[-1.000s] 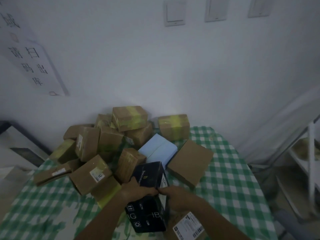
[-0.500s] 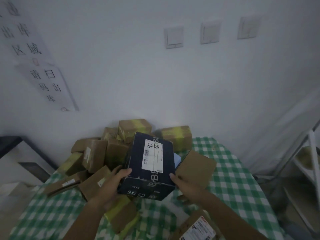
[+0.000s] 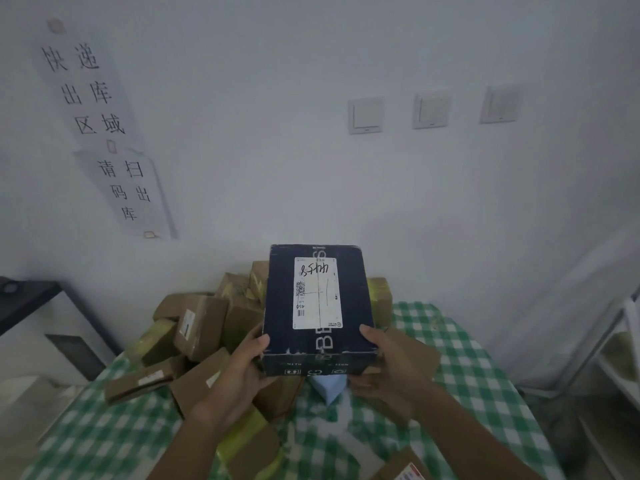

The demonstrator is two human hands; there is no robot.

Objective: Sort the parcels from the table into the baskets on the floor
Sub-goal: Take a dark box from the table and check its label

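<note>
Parcels still crowd the table (image 3: pixel 478 382), its green checked cloth showing only between and around them, so by my reckoning most of the sorting is left. Brown cartons (image 3: pixel 204 323) lie heaped against the wall, several bound in yellow tape, with flatter ones nearer the front edge and a pale blue box (image 3: pixel 329 388) among them. No basket is in view, so how many parcels are already sorted cannot be told. One dark blue parcel (image 3: pixel 318 310) is lifted clear above the heap, its white label facing up. The left hand (image 3: pixel 239 379) grips its near left corner; the right hand (image 3: pixel 388 368) clasps the near right corner.
</note>
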